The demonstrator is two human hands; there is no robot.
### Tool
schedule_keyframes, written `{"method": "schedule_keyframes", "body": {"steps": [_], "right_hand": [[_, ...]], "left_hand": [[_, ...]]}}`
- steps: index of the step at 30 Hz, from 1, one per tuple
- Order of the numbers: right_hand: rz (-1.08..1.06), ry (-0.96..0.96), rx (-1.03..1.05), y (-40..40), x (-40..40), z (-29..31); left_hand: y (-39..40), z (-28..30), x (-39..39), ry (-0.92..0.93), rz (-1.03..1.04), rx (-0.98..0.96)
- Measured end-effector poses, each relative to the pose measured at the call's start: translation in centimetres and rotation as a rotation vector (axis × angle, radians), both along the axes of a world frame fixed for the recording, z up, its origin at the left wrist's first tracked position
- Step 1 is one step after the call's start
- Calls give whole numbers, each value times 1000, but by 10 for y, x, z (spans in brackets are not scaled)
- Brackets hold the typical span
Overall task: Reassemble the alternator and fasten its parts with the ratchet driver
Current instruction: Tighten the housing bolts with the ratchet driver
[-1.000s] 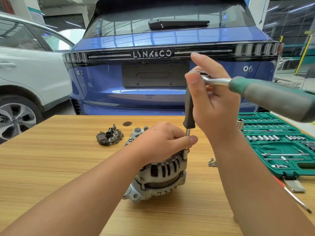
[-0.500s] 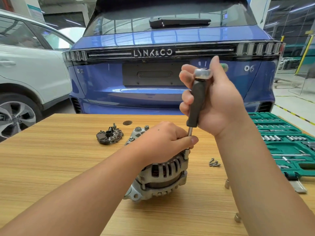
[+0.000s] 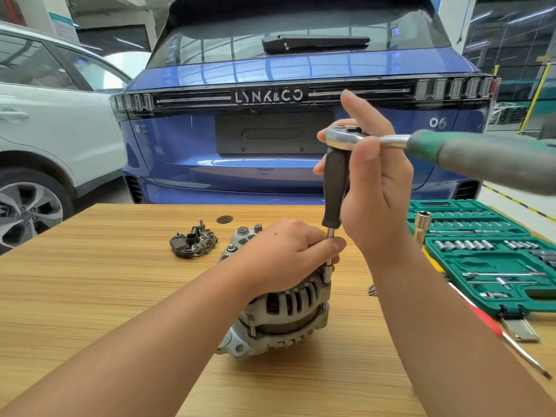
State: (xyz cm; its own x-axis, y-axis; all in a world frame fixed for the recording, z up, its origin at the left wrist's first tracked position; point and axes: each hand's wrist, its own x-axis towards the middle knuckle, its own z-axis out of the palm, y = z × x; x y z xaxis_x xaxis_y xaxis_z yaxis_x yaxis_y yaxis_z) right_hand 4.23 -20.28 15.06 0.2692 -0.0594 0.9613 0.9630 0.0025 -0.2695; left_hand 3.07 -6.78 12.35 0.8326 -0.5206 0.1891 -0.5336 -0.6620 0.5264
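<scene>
1. My left hand [image 3: 288,254] grips the alternator [image 3: 282,314] on the wooden table [image 3: 90,296], pinching the driver shaft.
2. My right hand [image 3: 373,188] holds the ratchet driver [image 3: 343,139] upright.
3. Risk: a tilted socket could slip off the bolt.

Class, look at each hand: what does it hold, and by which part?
The right hand grips the ratchet driver at its head. The left hand holds the alternator top and pinches the shaft.

Head cam, wide-angle, looks fwd/down over table [image 3: 90,296] (close; single view).
</scene>
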Motion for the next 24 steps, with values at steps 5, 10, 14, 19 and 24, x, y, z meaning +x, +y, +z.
{"method": "schedule_keyframes", "body": {"steps": [5,10,14,19,24], "right_hand": [[150,169,146,2,-6,3],[299,420,228,5,-5,8],[560,762,211,-3,-1,18],[815,998,128,-14,4,22],[863,797,131,-15,1,18]], "left_hand": [[0,1,0,-8,1,36],[2,-1,3,-41,3,60],[0,-1,4,-45,11,48],[0,-1,3,-30,-6,33],[1,0,4,30,-9,-8]]}}
